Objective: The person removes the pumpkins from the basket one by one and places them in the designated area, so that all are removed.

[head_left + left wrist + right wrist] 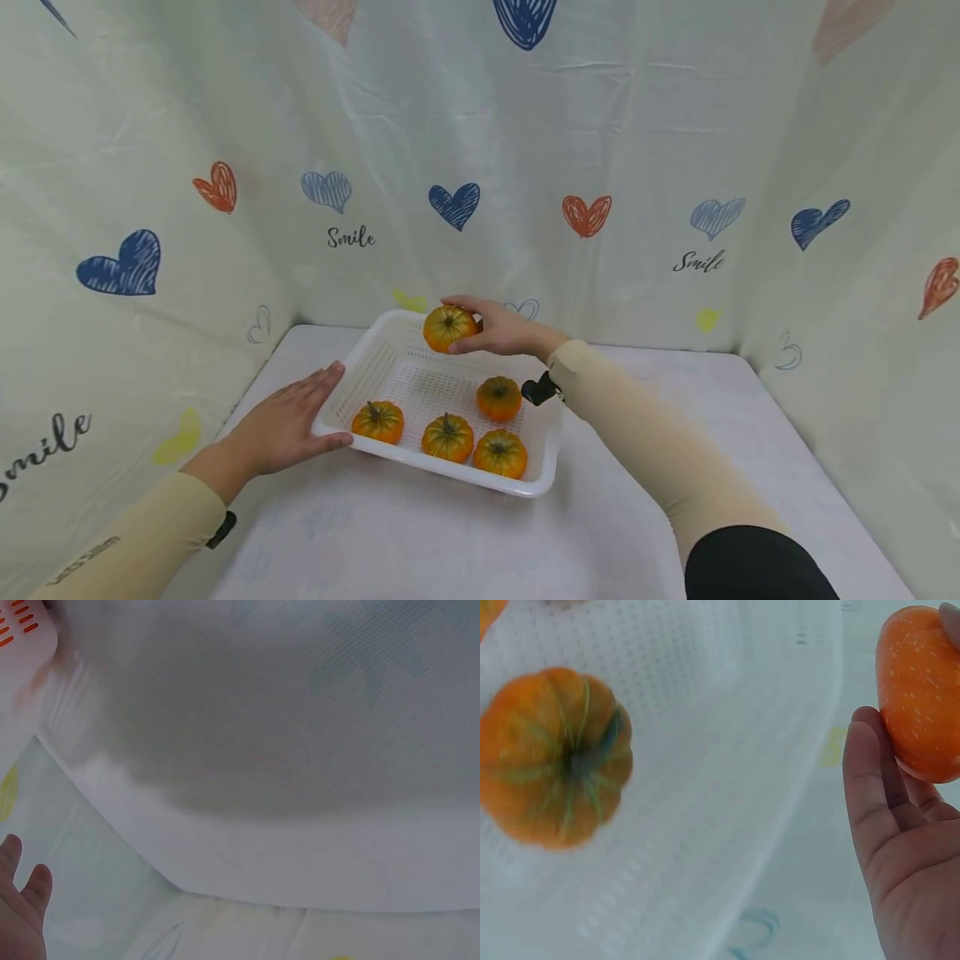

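Note:
A white perforated basket [420,379] sits tilted in angle on the table. My right hand [508,331] grips a small orange pumpkin [444,327] above the basket's far side. In the right wrist view this pumpkin [921,697] is held between fingers and thumb, the thumb only partly seen. My left hand [281,423] touches the basket's left end, its fingers along the side and the thumb at the front corner. Inside the basket, three pumpkins stand along the front, one of them at the left corner [378,422]. Another pumpkin [498,398] lies just behind them, near the right forearm.
The table [465,542] has a white cover. Behind it and at both sides hangs a pale curtain [645,133] printed with hearts and "Smile". A black wrist camera [540,388] on the right wrist hangs over the basket's right rim.

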A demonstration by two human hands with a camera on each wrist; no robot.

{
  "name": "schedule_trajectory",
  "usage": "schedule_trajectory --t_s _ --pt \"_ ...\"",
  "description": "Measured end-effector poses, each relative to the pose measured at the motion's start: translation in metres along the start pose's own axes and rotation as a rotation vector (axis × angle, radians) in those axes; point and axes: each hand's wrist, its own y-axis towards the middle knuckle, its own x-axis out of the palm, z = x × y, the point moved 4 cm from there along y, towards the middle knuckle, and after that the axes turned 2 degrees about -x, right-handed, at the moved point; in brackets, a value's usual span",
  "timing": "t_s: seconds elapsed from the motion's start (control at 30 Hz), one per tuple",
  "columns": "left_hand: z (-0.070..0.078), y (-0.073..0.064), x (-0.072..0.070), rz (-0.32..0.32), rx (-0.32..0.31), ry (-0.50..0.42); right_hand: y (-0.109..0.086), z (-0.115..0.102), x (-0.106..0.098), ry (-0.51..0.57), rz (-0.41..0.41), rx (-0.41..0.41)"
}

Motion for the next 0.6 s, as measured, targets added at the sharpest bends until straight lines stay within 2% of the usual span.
schedule_trajectory --t_s 0.17,0.27,0.43,0.6 --pt "0.000 0.000 0.000 -0.008 -0.012 0.002 -0.030 0.000 -0.036 0.020 0.089 -0.026" --pt "0.001 0.001 0.000 -0.012 -0.012 -0.003 -0.050 0.007 -0.057 0.028 0.143 -0.006" --pt "0.000 0.001 0.000 -0.015 -0.010 -0.007 -0.084 0.029 -0.084 0.021 0.219 0.073" --pt "0.001 0.000 -0.001 -0.019 -0.010 -0.012 -0.119 0.053 -0.099 0.011 0.285 0.149"
